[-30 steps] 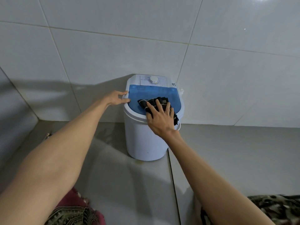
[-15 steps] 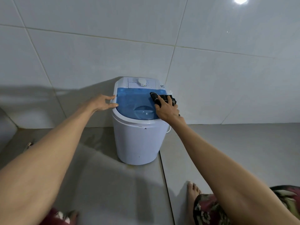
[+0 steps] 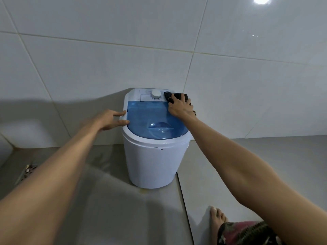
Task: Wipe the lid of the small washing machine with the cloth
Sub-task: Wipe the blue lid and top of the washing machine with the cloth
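A small white washing machine (image 3: 152,161) stands on the floor against the tiled wall. Its translucent blue lid (image 3: 150,115) is closed, and a white dial (image 3: 155,94) sits on the panel behind it. My right hand (image 3: 179,107) presses a dark cloth (image 3: 175,96) flat at the machine's back right corner, just right of the dial. Most of the cloth is hidden under the fingers. My left hand (image 3: 110,119) rests on the machine's left rim, fingers spread, touching the lid's edge and holding nothing.
Grey floor tiles surround the machine, with a grout line (image 3: 184,206) running toward me. My bare foot (image 3: 216,221) and patterned clothing (image 3: 246,233) are at the bottom right. A small patterned object (image 3: 28,171) lies at the left edge. White wall tiles rise right behind the machine.
My right hand has slid the cloth from the lid's front, along the right side, to the back right corner by the dial. The left hand stays on the left rim.
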